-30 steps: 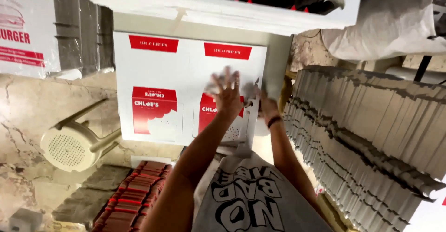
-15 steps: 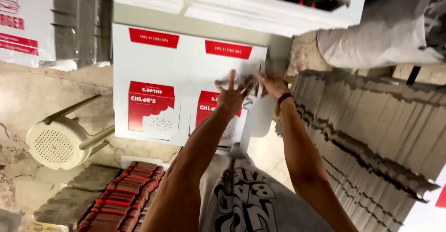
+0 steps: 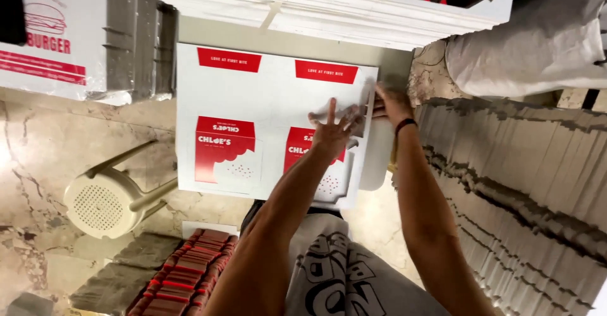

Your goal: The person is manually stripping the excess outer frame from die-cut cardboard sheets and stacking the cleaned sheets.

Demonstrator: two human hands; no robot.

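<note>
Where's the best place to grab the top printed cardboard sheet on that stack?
Probably the right edge of the top printed cardboard sheet. It lies flat on a stack, so only the edges can be pinched, and the right one overhangs beside the white support. The right hand is already at that upper right edge; the left hand lies spread flat on the face. Come in from the right and pinch the edge.

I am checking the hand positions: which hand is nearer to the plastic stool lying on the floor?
Left. The left hand lies flat on the printed cardboard sheet, closer to the stool at lower left. The right hand is at the sheet's right edge, farther away.
</note>
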